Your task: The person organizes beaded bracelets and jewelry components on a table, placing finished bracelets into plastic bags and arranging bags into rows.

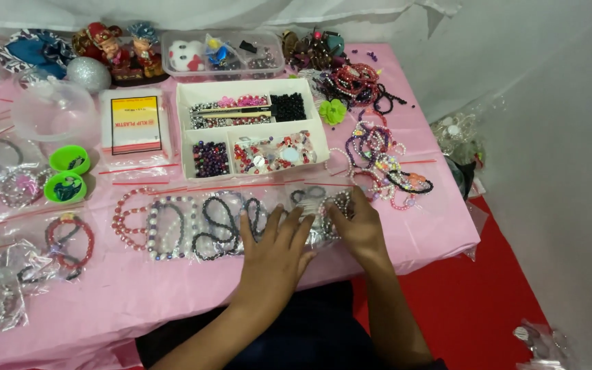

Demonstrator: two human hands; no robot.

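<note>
While both hands rest flat on bench (pixel 173 294), left hand (pixel 275 250) spread wide, right hand (pixel 358 226) fingers pinching clear bag of bracelets (pixel 320 212) at near edge. Judged light, limp, slippery; beads breakable; grip bag's edge. White bead tray (pixel 251 130) behind.

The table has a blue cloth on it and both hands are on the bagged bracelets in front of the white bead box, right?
Not quite: the cloth is pink, not blue, as the head view shows. The rest holds: the left hand and right hand rest on the bagged bracelets in front of the white bead box.
</note>
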